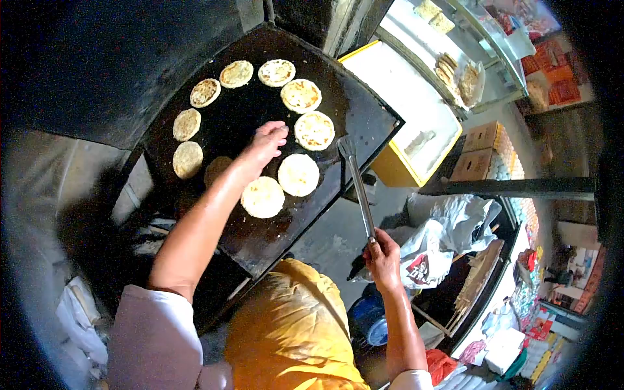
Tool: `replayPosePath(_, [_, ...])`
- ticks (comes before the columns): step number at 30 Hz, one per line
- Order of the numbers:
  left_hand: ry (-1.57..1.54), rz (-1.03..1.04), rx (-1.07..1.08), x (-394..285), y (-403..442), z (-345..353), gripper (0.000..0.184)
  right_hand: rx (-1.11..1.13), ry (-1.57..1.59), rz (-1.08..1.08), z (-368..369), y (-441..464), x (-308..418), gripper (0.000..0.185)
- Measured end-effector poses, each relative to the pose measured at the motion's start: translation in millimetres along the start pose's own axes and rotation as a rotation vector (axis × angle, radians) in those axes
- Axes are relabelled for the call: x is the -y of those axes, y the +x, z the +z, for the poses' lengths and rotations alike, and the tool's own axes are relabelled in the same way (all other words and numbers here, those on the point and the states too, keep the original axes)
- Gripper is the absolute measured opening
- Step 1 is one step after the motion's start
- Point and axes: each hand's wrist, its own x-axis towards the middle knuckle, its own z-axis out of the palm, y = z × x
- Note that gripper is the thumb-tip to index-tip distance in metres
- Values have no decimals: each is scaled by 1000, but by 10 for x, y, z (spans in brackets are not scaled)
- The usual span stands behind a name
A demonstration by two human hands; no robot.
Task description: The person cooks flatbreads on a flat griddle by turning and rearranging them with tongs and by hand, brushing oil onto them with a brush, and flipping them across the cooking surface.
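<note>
10 flatbreads (298, 175) ringed on griddle (364, 97), likely light, pliable, crumbly, hot, best taken by rims or flat in tongs (361, 188); right hand (385, 257) closed round tongs' handle end, left hand (266, 143) half-curled above griddle, grip unclear.

1. Left of centre, the left forearm (207, 218) partly hides 1 shadowed flatbread (216, 169).
2. Bottom edge cuts off the yellow garment (286, 325).
3. Far right, packaged goods (539, 322) blur.
</note>
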Motion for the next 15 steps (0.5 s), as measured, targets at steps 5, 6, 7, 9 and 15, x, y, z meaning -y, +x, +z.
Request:
replayPosePath(5, [51,8,-18,14,292,386,68,182,162,140,-122,340,213,28])
replayPosePath(6, [69,15,-19,46,361,401,69,207,131,143,-160,346,301,29])
replayPosePath(7, [89,19,-25,-53,326,430,71,237,100,148,-199,332,422,30])
replayPosePath(9, [157,-11,-90,-137,207,473,69,322,78,79,-378,345,527,31])
replayPosePath(15, [442,-80,-320,-39,268,278,56,368,117,101,-871,817,558,25])
